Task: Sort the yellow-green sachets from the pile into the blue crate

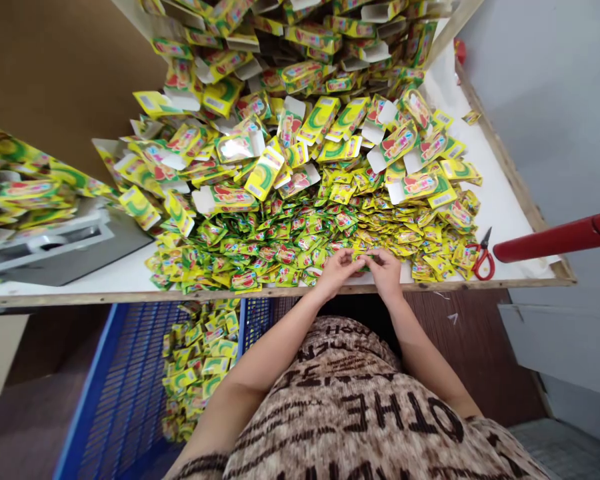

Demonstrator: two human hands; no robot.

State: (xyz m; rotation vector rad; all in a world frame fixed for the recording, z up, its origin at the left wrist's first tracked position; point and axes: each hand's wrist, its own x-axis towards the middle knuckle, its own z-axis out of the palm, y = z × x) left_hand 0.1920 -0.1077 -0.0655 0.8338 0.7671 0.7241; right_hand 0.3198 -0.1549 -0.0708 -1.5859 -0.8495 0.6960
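Near the table's front edge, my left hand (339, 272) and my right hand (386, 272) meet with fingers pinched together. Between the fingertips shows a bit of a small green and yellow packet (365, 254), mostly covered by the fingers. Just beyond them spreads a thick layer of packets: green ones with red fruit pictures (285, 253) lie to the left, and yellower ones (405, 233) to the right. Behind these is a heap of small yellow cardboard boxes (265, 172), several with white end flaps standing open.
Red-handled scissors (484, 260) lie at the right, beside a red pole (555, 237). A grey tape dispenser (55, 243) stands at the left near a large brown cardboard panel (70, 67). Below the table edge, a blue plastic crate (115, 373) holds many yellow boxes.
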